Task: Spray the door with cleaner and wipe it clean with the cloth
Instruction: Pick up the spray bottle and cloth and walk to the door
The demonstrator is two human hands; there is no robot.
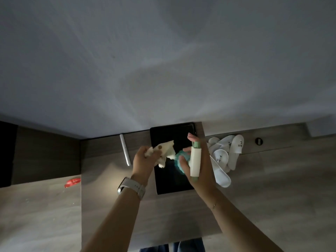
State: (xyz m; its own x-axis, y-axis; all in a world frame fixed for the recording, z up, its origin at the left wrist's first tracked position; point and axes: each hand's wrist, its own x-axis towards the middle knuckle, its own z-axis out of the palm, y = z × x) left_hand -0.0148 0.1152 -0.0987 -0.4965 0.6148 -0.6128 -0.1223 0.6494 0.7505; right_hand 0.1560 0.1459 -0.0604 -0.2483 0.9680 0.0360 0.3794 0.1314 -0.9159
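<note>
The pale grey door point(163, 60) fills the upper part of the head view, seen from close up in dim light. My left hand point(145, 159) grips a crumpled white cloth point(166, 150) that hangs to its right. My right hand point(198, 160) holds a spray bottle point(195, 161) with a white body and green ends, together with a teal piece point(179, 163) under its fingers. Both hands are in front of me below the door's lower edge, close together over a black mat.
A black mat point(172, 180) lies on the wood floor at the door's foot. Several white slippers point(225, 153) are piled to its right. A white tube point(125, 149) lies to the left, a red item point(72, 182) further left. A round black floor fitting point(259, 141) sits far right.
</note>
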